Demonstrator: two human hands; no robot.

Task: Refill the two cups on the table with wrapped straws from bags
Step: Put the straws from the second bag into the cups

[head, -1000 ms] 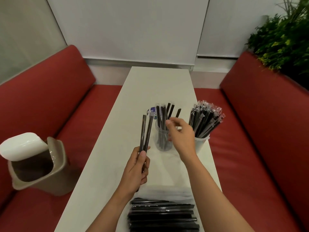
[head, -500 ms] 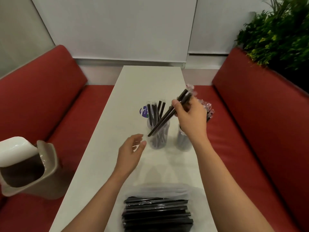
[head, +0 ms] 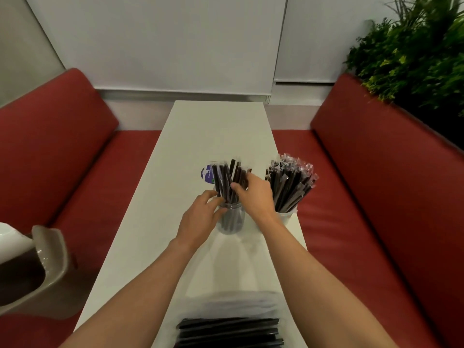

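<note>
On the white surface point(head: 218, 126), midway along, a clear cup point(head: 229, 222) stood with black wrapped straws point(head: 226, 178) in it. A white cup point(head: 286, 216) just beside it on the right was crammed with a fuller bunch point(head: 288, 184). The right hand point(head: 256, 194) reached over the clear cup, thumb and fingers pinching its straws. The left hand point(head: 200, 219) lay against that cup's left side at the rim, fingers loosely curled; whether it gripped could not be told. A clear bag of straws point(head: 229, 330) lay flat at the near edge, between the forearms. A beige bin point(head: 50, 259) sat on the red bench point(head: 62, 151) to the left.
</note>
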